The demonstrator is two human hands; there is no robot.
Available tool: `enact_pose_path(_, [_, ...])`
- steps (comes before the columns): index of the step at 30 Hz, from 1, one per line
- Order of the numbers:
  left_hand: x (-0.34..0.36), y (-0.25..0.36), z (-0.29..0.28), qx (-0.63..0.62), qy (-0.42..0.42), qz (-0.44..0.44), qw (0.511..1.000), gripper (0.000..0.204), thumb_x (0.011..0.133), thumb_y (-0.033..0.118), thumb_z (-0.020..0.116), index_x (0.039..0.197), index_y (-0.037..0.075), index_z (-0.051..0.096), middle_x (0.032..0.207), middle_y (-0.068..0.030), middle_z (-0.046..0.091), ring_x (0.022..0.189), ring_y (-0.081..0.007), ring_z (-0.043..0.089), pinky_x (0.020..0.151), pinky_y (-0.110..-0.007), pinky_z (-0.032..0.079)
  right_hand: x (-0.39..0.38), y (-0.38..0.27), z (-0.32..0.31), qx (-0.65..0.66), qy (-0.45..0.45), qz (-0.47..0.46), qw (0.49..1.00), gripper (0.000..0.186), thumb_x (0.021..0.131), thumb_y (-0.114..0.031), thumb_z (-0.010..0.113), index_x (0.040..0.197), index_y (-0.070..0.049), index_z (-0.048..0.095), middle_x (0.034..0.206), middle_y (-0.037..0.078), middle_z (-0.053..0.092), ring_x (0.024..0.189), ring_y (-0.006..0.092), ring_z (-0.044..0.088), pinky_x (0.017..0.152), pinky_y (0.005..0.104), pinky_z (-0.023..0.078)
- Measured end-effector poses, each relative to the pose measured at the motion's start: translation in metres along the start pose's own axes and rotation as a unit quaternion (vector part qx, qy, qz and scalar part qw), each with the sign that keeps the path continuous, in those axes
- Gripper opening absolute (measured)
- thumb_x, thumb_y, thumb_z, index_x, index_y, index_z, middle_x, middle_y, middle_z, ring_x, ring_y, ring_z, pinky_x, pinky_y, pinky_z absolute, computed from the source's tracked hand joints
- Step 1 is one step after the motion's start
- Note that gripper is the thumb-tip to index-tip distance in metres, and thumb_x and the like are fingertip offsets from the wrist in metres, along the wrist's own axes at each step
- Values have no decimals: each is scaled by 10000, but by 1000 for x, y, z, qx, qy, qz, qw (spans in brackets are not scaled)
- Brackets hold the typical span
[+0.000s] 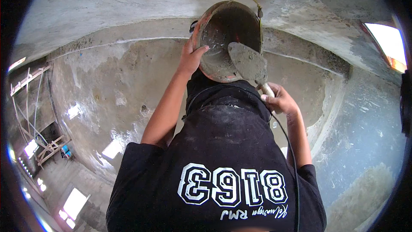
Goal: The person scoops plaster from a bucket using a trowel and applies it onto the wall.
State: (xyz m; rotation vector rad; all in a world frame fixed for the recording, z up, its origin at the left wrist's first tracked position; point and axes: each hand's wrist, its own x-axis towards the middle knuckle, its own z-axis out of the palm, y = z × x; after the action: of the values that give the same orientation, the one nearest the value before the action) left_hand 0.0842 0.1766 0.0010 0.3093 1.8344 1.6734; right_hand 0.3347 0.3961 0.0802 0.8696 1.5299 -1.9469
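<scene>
My left hand (192, 58) grips the left rim of a reddish bucket (215, 63), its thumb over the edge. The bucket is tilted so its mouth faces me. Grey smears coat its inner wall, and its depth is dark. A cord or wire handle (259, 8) arches over the bucket's far right side. My right hand (281, 99) is closed around the pale handle of a trowel (249, 62). The trowel's broad blade, covered with grey mortar, lies over the right part of the bucket's mouth. Whether the blade touches the rim, I cannot tell.
Rough, patchy grey plaster (124, 81) surrounds me. At the far left stands a wooden frame (51, 149) with poles, beside a small blue object (65, 150). A bright opening (386, 43) shows at the right. A black cable (288, 139) hangs along my dark shirt.
</scene>
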Motion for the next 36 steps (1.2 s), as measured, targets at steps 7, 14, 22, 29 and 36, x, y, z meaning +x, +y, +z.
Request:
enact_pose_path(7, [-4, -3, 3, 15, 19, 35, 999, 493, 788, 105, 625, 1245, -35, 502, 1198, -133, 572, 1104, -218, 527, 960, -342, 401, 3, -12, -20, -192, 105, -56, 974, 414, 826, -217, 698, 1159, -3, 578, 727, 4, 553, 568, 74, 482, 511, 248, 407])
enact_pose_path(14, [-10, 2, 7, -12, 25, 0, 1000, 671, 736, -27, 530, 1386, -18, 364, 1383, -122, 434, 1288, -202, 380, 1077, -328, 265, 5, -40, -36, -430, 221, -143, 864, 483, 776, -107, 655, 1231, 9, 540, 1139, 265, 588, 1062, 389, 577, 877, 375, 470])
enact_pose_path(22, [-1, -12, 18, -126, 91, 38, 987, 621, 713, -72, 500, 1328, -20, 436, 1264, -101, 523, 1154, -187, 482, 995, -317, 357, 18, -24, 2, -648, 147, -77, 743, 582, 773, 0, 510, 1325, -183, 497, 952, 205, 608, 793, 372, 642, 673, 439, 525])
enact_pose_path(29, [2, -15, 22, -127, 142, 43, 981, 457, 717, -68, 535, 1172, -37, 554, 1059, -79, 623, 951, -171, 582, 849, -298, 447, -30, -49, -19, -714, 131, -40, 687, 595, 776, 21, 498, 1333, -186, 505, 879, 189, 590, 721, 326, 641, 646, 421, 524])
enact_pose_path(36, [7, -14, 3, -187, 165, 12, 968, 411, 730, -71, 520, 1132, -8, 576, 1051, -81, 629, 924, -188, 598, 830, -318, 471, -69, -76, -44, -587, 206, -96, 777, 449, 772, -25, 579, 1215, -103, 589, 972, 218, 641, 879, 349, 649, 754, 405, 518])
